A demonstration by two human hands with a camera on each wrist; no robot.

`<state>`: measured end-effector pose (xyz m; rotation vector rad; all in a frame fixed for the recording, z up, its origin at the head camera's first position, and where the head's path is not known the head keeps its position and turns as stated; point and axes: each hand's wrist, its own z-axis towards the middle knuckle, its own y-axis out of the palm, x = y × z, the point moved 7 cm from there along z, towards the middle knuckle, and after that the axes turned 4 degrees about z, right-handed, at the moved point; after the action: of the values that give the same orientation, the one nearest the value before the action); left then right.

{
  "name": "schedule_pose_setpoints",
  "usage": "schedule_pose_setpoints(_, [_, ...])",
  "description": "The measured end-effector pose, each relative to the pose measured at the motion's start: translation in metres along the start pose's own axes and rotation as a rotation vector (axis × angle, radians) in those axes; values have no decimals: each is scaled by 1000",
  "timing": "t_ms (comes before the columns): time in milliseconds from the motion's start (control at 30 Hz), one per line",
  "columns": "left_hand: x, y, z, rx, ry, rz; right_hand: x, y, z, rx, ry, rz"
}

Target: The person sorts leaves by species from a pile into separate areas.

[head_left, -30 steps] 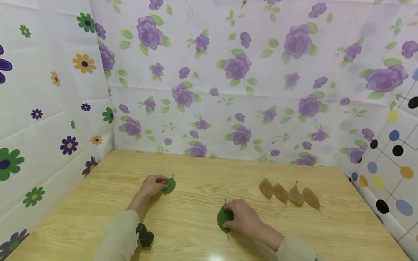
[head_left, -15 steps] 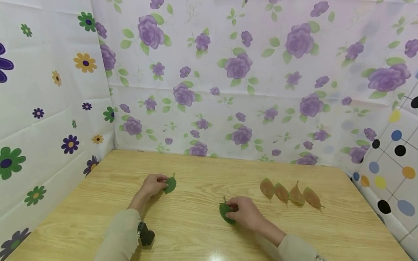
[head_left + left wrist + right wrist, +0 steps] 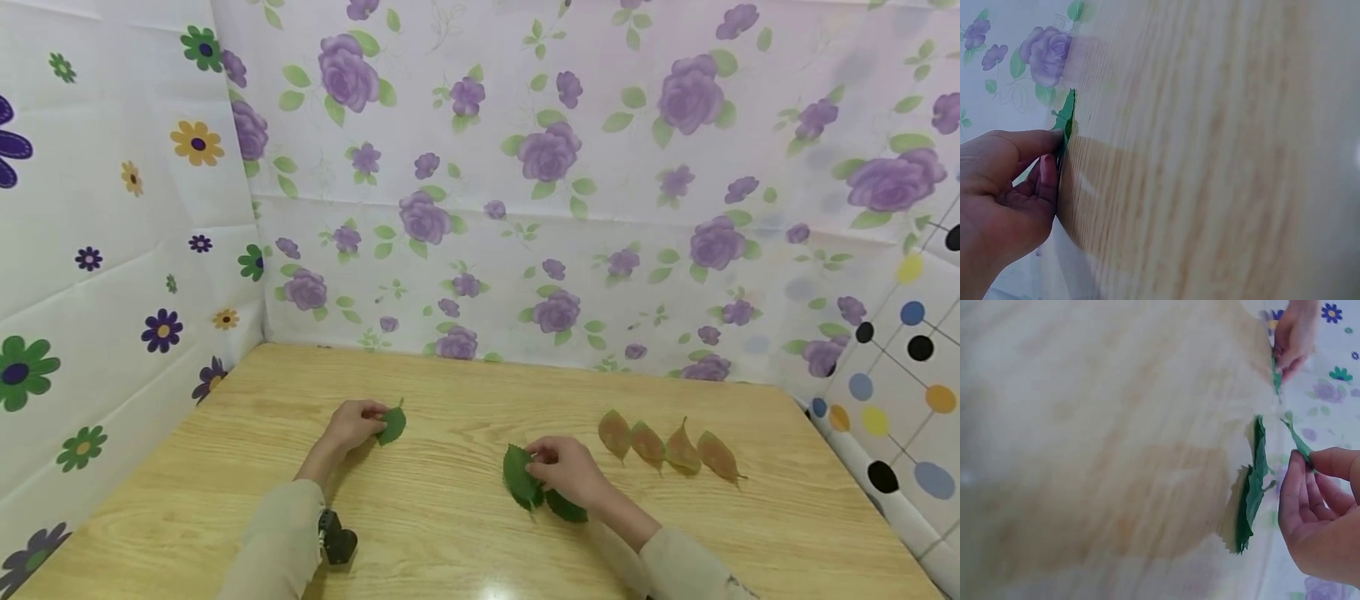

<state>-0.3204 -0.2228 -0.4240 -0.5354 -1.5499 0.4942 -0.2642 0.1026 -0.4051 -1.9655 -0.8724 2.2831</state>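
My left hand point(image 3: 354, 427) pinches a green leaf point(image 3: 392, 425) at its left edge, at the table surface; in the left wrist view the leaf point(image 3: 1067, 119) stands out past the thumb. Thumb and fingers of my right hand point(image 3: 572, 473) pinch a serrated green leaf point(image 3: 517, 473), held just above the table in the right wrist view point(image 3: 1300, 445). Two more green leaves lie overlapping on the wood point(image 3: 1254, 487) below it; in the head view one point(image 3: 566, 507) shows under the hand and the other peeks out beneath the held leaf.
Several reddish-green leaves point(image 3: 681, 450) lie in a row at the right of the wooden table point(image 3: 450, 542). Flowered cloth point(image 3: 487, 250) hangs behind the table's back edge, and more patterned cloth flanks both sides. A black device point(image 3: 339, 542) is at my left wrist.
My right hand has moved slightly up and to the right, lifting the pinched leaf; its tilt has changed and other green leaves now show beneath. My left hand has stayed in place.
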Motion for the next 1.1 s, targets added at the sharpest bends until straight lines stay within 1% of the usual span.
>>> schedule_pose_setpoints(100, [1, 0, -1, 0, -3, -2, 2, -2, 4, 20, 27, 57])
schedule_pose_setpoints(200, [2, -1, -2, 5, -2, 0, 6, 0, 12, 46, 74, 102])
schedule_pose_setpoints(300, [2, -2, -3, 11, 1, 9, 10, 2, 20, 88, 122, 125])
schedule_pose_setpoints(400, [1, -2, -3, 17, -5, 16, 12, 6, 30, 109, 159, 159])
schedule_pose_setpoints(533, [0, -2, -2, 29, -17, 21, 11, 14, 43, 96, 163, 206])
schedule_pose_setpoints(667, [2, -1, -3, 37, -8, 11, 5, 22, 55, 93, 129, 228])
schedule_pose_setpoints(767, [2, 0, -5, 34, -9, -3, 2, 30, 62, 96, 105, 209])
schedule_pose_setpoints(900, [0, 4, -5, 27, -9, -10, 3, 41, 70, 119, 115, 183])
schedule_pose_setpoints(1100, [1, 0, -1, 53, -1, -11, -6, 58, 89, 155, 152, 248])
